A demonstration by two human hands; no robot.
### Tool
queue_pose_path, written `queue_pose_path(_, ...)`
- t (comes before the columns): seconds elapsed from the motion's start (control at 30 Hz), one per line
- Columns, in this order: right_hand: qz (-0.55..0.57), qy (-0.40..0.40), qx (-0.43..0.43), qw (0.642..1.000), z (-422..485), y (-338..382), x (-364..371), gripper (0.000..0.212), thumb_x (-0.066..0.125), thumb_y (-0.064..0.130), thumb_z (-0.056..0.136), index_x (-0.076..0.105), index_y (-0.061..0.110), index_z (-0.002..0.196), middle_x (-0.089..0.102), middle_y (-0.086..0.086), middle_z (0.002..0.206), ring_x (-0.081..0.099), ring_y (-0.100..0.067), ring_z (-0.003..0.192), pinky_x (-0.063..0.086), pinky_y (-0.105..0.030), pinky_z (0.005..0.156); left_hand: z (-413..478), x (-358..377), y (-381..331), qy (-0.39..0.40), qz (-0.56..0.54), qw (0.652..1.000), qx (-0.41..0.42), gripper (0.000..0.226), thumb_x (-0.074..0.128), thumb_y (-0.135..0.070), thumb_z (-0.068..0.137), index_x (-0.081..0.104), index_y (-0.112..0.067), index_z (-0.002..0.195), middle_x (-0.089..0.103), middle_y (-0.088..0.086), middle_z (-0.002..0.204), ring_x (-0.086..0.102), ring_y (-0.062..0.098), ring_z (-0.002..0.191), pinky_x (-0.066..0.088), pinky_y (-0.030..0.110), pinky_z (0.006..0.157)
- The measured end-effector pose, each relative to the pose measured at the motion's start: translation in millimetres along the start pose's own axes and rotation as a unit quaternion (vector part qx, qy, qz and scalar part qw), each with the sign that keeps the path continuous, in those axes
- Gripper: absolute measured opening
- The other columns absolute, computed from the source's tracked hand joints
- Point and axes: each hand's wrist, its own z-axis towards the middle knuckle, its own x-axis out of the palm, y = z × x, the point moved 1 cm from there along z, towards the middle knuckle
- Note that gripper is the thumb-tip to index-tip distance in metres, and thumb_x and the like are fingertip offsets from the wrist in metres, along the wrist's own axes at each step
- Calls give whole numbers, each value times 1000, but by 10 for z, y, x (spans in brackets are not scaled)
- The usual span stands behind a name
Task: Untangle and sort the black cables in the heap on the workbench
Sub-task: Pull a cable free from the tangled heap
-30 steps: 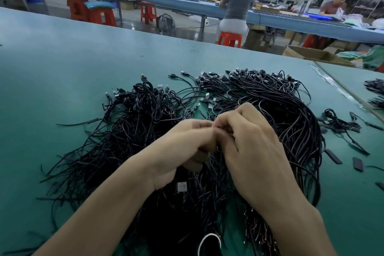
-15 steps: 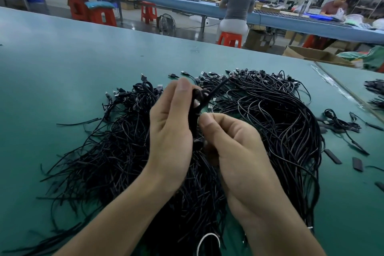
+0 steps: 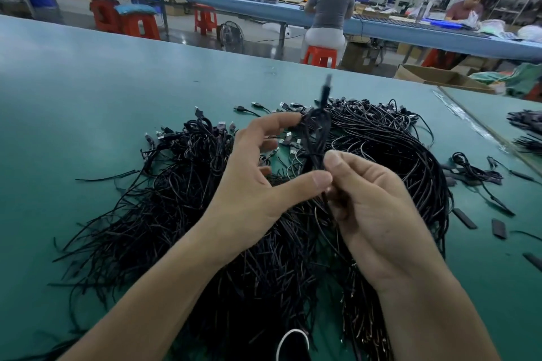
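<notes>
The left hand (image 3: 249,184) has been opened since the earlier frame, its index tip touching the coiled cable (image 3: 315,138). The cable is pinched by the right hand (image 3: 378,214), above the heap (image 3: 164,214) on the table (image 3: 88,97).

Left hand (image 3: 258,184): raised on bare forearm, fingers (image 3: 275,121) spread, nearly straight, thumb stretched out sideways. Right hand (image 3: 378,214): raised, bare forearm, thumb and curled fingers pinching a looped cable (image 3: 315,138).
</notes>
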Motion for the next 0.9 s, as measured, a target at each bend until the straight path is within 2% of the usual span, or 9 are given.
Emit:
queue_pose_path(0.13,-52,5,-48,997,15,-1,-6,26,66,23,86,74,26,62,55,7,60,45,-1,56,39,-10,51,23,19,54,-32,-8,999,12,40,85,-34,74,60,-31,104,60,-11,83,54,5,70,42,20,58)
queue_pose_path(0.23,-78,43,-59,994,-9,-20,58,22,64,15,91,73,14,72,58,5,62,46,3,53,40,-8,52,27,16,72,-37,-67,997,24,14,76,-10,80,63,-12,86,63,3,68,55,11,54,44,23,48)
queue_pose_path(0.3,-96,63,-62,991,-23,-50,96,21,62,12,93,70,11,74,59,13,59,50,6,53,40,-5,53,36,-16,84,-38,-106,994,7,13,74,-3,78,65,-5,86,70,8,71,63,17,59,54,26,50)
queue_pose_path(0.37,-105,69,-55,991,-24,-96,111,21,62,10,94,69,12,75,60,15,58,52,6,55,42,-7,57,63,-50,93,-46,-110,993,-9,10,76,-8,78,72,-12,86,76,5,79,70,17,70,58,25,63)
queue_pose_path(0.5,-126,41,-46,990,24,-152,71,18,65,12,93,70,11,76,60,12,62,53,1,59,47,-13,62,102,-78,90,-8,-110,993,-40,27,63,4,91,78,-18,90,77,6,94,73,20,93,55,32,85)
queue_pose_path(0.6,-169,2,-69,983,58,-156,5,16,67,15,92,72,11,78,61,9,64,52,-1,61,46,-13,62,91,-57,80,38,-190,977,-92,38,45,-8,83,82,-18,87,76,4,108,67,17,111,48,35,94)
queue_pose_path(0.7,-191,-14,-82,978,78,-162,-23,18,67,17,92,73,15,76,60,12,60,50,2,56,42,-10,57,44,-15,45,75,-178,979,-63,40,42,-26,80,82,-23,75,70,-6,122,57,9,124,40,37,105)
queue_pose_path(0.83,-192,-51,-95,975,104,-181,-70,19,67,20,94,73,16,76,60,16,55,51,5,53,42,-10,57,26,14,59,52,-64,995,-58,17,73,-48,73,80,-34,79,60,-22,122,51,-5,122,45,15,92)
queue_pose_path(0.9,-178,-72,-108,975,115,-176,-96,18,67,19,94,73,17,77,58,19,52,52,5,51,43,-9,57,30,11,107,31,9,998,-49,22,82,-46,70,76,-42,91,55,-18,112,52,-10,101,43,12,81)
